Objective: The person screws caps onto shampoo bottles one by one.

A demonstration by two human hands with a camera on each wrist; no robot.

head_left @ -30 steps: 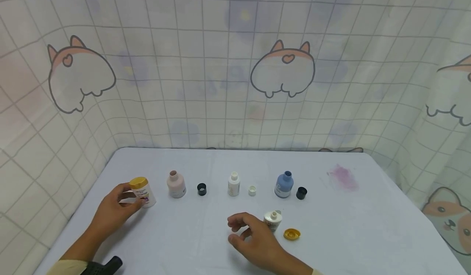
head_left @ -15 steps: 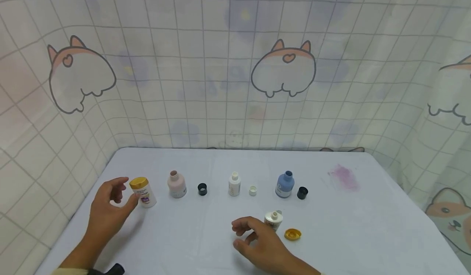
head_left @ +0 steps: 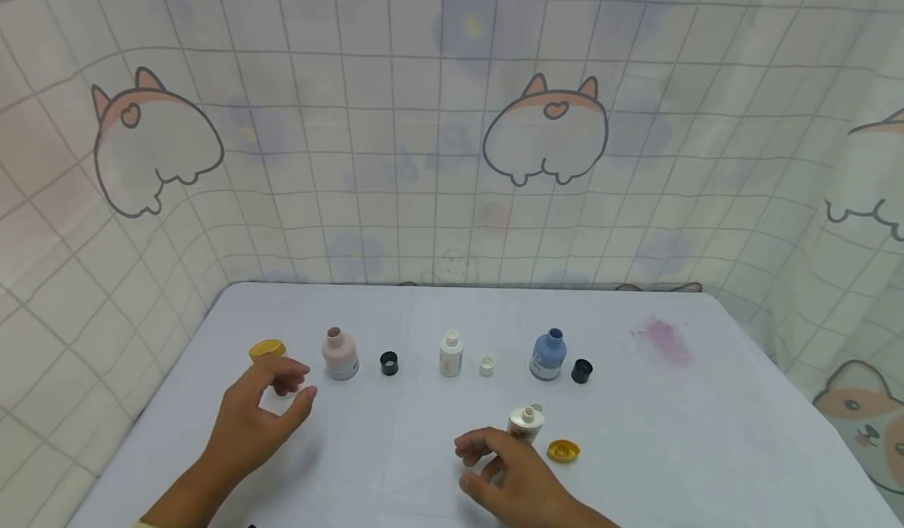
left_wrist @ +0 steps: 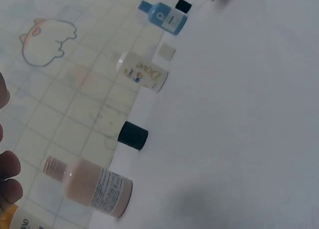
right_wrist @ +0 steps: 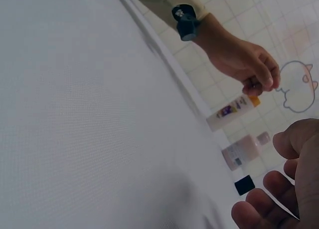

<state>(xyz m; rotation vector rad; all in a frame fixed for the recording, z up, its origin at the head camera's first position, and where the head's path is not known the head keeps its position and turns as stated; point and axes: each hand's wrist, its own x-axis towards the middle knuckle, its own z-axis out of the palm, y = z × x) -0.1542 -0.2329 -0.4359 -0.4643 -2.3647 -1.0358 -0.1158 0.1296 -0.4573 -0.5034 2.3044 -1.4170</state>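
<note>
Left hand (head_left: 250, 424) and right hand (head_left: 514, 471) empty, fingers apart from thumbs; grip yellow-capped bottle (right_wrist: 232, 113) mid-body, probably light, stiff, slick plastic.

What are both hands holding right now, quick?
Left hand: open, fingers loosely bent, holding nothing.
Right hand: open too, holding nothing, beside the uncapped white bottle nearest it.

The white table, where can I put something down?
There's bare room between the left hand and right hand, and right of the loose round yellow cap. It's crowded around the open white bottle near that hand and cap.
</note>
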